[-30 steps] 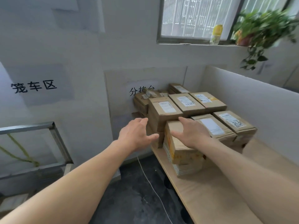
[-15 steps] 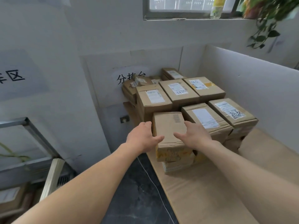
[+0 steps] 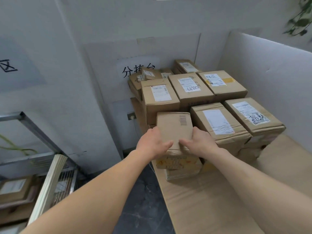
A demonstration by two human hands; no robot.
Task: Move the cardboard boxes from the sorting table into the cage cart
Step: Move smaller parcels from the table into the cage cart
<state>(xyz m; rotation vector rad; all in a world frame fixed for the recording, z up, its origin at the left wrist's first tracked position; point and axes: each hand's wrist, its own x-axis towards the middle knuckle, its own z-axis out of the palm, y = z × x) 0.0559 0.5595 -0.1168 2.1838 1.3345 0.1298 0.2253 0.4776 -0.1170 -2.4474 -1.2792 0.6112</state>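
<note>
Hands: head view, and we have the left hand (image 3: 152,142) on the left flank of the top box (image 3: 174,125) and the right hand (image 3: 200,141) on its right flank. Both thumbs lie over the lid, fingers wrapped down the sides, gripping it.
Top box: it sits at the near left corner of the pile on the sorting table (image 3: 211,205), resting on a flatter printed box (image 3: 179,162). We can't tell whether it has left that box yet.
Lift: we'd squeeze evenly and raise it straight up, so the printed box isn't dragged off the table edge. Then we'd swing left.
Right neighbour: a labelled box (image 3: 217,124) stands just beside our right hand, tight for the knuckles.
Back row: a taller box (image 3: 160,95) stands close behind, so we'd pull towards us, not push.
Cage cart: its metal frame (image 3: 33,125) is down to our left, apart from the table, with a parcel (image 3: 13,188) inside.
Obstacle: a cardboard sheet (image 3: 49,183) leans at the cart's near side, and we judge the load must clear it.
Floor: a thin cable (image 3: 152,166) hangs by the table edge, so we'd mind our feet.
</note>
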